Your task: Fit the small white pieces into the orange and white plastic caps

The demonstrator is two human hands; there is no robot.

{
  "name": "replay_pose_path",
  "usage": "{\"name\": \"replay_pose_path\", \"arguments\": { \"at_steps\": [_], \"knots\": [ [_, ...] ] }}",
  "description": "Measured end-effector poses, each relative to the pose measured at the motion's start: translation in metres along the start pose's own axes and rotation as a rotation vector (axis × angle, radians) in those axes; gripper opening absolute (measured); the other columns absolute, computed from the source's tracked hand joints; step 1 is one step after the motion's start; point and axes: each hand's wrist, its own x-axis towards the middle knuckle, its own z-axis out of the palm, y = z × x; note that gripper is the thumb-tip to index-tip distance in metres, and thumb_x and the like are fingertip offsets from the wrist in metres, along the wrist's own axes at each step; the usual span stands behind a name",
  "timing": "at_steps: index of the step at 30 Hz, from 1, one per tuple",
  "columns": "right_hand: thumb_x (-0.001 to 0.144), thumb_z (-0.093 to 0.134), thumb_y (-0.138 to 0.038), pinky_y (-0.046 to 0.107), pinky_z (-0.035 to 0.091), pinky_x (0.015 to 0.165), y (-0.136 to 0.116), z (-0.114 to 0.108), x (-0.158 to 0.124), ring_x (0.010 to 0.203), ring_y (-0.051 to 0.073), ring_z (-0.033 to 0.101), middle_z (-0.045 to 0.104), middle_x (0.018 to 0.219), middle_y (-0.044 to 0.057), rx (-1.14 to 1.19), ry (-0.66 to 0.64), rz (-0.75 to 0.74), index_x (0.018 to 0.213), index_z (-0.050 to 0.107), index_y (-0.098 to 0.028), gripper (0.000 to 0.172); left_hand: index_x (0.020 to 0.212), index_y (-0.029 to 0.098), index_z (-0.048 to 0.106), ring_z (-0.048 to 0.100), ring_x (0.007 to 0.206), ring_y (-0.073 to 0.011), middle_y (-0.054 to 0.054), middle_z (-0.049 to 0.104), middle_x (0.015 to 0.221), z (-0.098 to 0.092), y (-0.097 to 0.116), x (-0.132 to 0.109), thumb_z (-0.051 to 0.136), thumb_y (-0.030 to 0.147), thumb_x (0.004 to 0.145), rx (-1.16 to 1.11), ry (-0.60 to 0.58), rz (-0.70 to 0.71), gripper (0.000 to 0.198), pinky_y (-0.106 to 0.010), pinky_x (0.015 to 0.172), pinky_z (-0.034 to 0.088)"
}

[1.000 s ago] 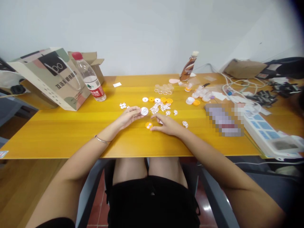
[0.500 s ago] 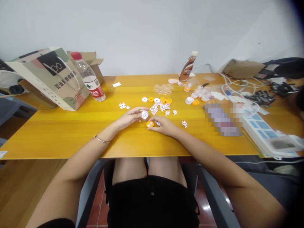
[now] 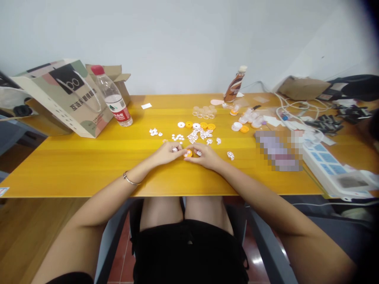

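Note:
My left hand [image 3: 166, 154] and my right hand [image 3: 206, 156] meet fingertip to fingertip near the front middle of the yellow table [image 3: 89, 165]. Between them sits a small orange round cap [image 3: 187, 153], pinched by my right hand's fingers. The fingers of my left hand are curled over a small white cap [image 3: 174, 149], of which only a sliver shows. Just behind the hands lie a cluster of tiny white bits [image 3: 177, 137] and a scatter of red-and-white printed pieces [image 3: 200, 135]. A thin bracelet [image 3: 129, 180] is on my left wrist.
Orange and white caps [image 3: 197, 125] and clear cups [image 3: 204, 111] lie further back. A water bottle [image 3: 113, 98], paper bag [image 3: 66, 96] and cardboard box stand back left; a brown drink bottle [image 3: 235, 85] back centre. Cables and a white power strip [image 3: 328, 161] fill the right.
My left hand came down and right from holding the white cap up, and now meets my right hand at the orange cap. A cluster of tiny white bits now lies behind the hands.

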Motion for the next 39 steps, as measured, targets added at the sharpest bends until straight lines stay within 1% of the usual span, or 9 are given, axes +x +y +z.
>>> {"name": "replay_pose_path", "arguments": {
  "at_steps": [6, 11, 15, 21, 24, 27, 31, 34, 39],
  "knots": [
    [0.072, 0.069, -0.040, 0.025, 0.035, 0.061, -0.004, 0.000, 0.000, 0.063, 0.012, 0.044, 0.052, 0.069, -0.001, 0.091, 0.037, 0.017, 0.096, 0.067, -0.017, 0.033, 0.064, 0.014, 0.060, 0.034, 0.049, -0.0065, 0.003, 0.045, 0.052, 0.000, -0.001, 0.001, 0.056, 0.048, 0.080, -0.128, -0.025, -0.039, 0.037, -0.022, 0.049, 0.023],
    [0.070, 0.070, -0.044, 0.025, 0.031, 0.057, -0.004, 0.002, 0.002, 0.058, 0.011, 0.036, 0.042, 0.061, -0.004, 0.144, 0.097, 0.088, 0.102, 0.066, -0.019, 0.041, 0.058, 0.015, 0.055, 0.034, 0.046, -0.0063, 0.004, 0.042, 0.049, 0.001, 0.004, 0.000, 0.059, 0.042, 0.079, -0.226, 0.050, -0.103, 0.034, -0.023, 0.048, 0.022],
    [0.066, 0.074, -0.046, 0.023, 0.026, 0.054, -0.003, 0.003, 0.003, 0.054, 0.009, 0.029, 0.032, 0.058, -0.007, 0.195, 0.093, 0.135, 0.102, 0.065, -0.019, 0.045, 0.057, 0.016, 0.052, 0.035, 0.046, -0.0063, 0.004, 0.044, 0.049, 0.002, 0.005, 0.000, 0.060, 0.039, 0.079, -0.288, 0.089, -0.137, 0.033, -0.023, 0.049, 0.023],
    [0.065, 0.073, -0.043, 0.024, 0.026, 0.055, -0.002, 0.006, 0.004, 0.054, 0.009, 0.029, 0.032, 0.059, -0.007, 0.244, 0.137, 0.159, 0.098, 0.064, -0.018, 0.042, 0.060, 0.015, 0.052, 0.036, 0.048, -0.0063, 0.004, 0.044, 0.051, 0.003, 0.003, 0.001, 0.060, 0.041, 0.078, -0.333, 0.093, -0.144, 0.033, -0.022, 0.051, 0.025],
    [0.067, 0.070, -0.042, 0.024, 0.025, 0.055, -0.002, 0.007, 0.005, 0.054, 0.009, 0.028, 0.031, 0.059, -0.007, 0.263, 0.152, 0.175, 0.098, 0.064, -0.017, 0.040, 0.063, 0.015, 0.054, 0.040, 0.052, -0.0078, 0.003, 0.047, 0.054, 0.002, 0.002, 0.002, 0.056, 0.040, 0.079, -0.368, 0.111, -0.126, 0.030, -0.022, 0.053, 0.029],
    [0.067, 0.068, -0.042, 0.024, 0.026, 0.055, -0.004, 0.006, 0.005, 0.054, 0.008, 0.028, 0.031, 0.059, -0.007, 0.264, 0.168, 0.188, 0.099, 0.064, -0.018, 0.040, 0.072, 0.016, 0.059, 0.045, 0.059, -0.0103, 0.001, 0.054, 0.064, -0.001, -0.001, 0.004, 0.045, 0.033, 0.081, -0.463, 0.152, -0.120, 0.025, -0.022, 0.053, 0.031],
    [0.067, 0.068, -0.042, 0.024, 0.026, 0.055, -0.003, 0.006, 0.005, 0.053, 0.008, 0.029, 0.031, 0.058, -0.007, 0.251, 0.176, 0.184, 0.098, 0.065, -0.019, 0.039, 0.074, 0.015, 0.062, 0.046, 0.063, -0.0113, -0.001, 0.057, 0.072, -0.007, -0.007, 0.007, 0.043, 0.019, 0.071, -0.609, 0.235, -0.114, 0.019, -0.022, 0.051, 0.030],
    [0.067, 0.068, -0.044, 0.023, 0.027, 0.054, -0.002, 0.006, 0.004, 0.052, 0.008, 0.029, 0.031, 0.058, -0.007, 0.227, 0.171, 0.173, 0.097, 0.065, -0.019, 0.039, 0.079, 0.015, 0.062, 0.051, 0.073, -0.0117, -0.001, 0.060, 0.081, -0.009, -0.006, 0.008, 0.049, 0.015, 0.070, -0.702, 0.253, -0.118, 0.016, -0.021, 0.059, 0.036],
    [0.069, 0.067, -0.045, 0.023, 0.027, 0.053, -0.001, 0.006, 0.003, 0.051, 0.008, 0.029, 0.031, 0.056, -0.008, 0.156, 0.135, 0.152, 0.095, 0.065, -0.019, 0.037, 0.092, 0.016, 0.063, 0.057, 0.092, -0.0133, -0.003, 0.063, 0.098, -0.004, 0.000, 0.004, 0.061, 0.020, 0.075, -0.820, 0.169, -0.118, 0.018, -0.026, 0.086, 0.042]
  ]
}}
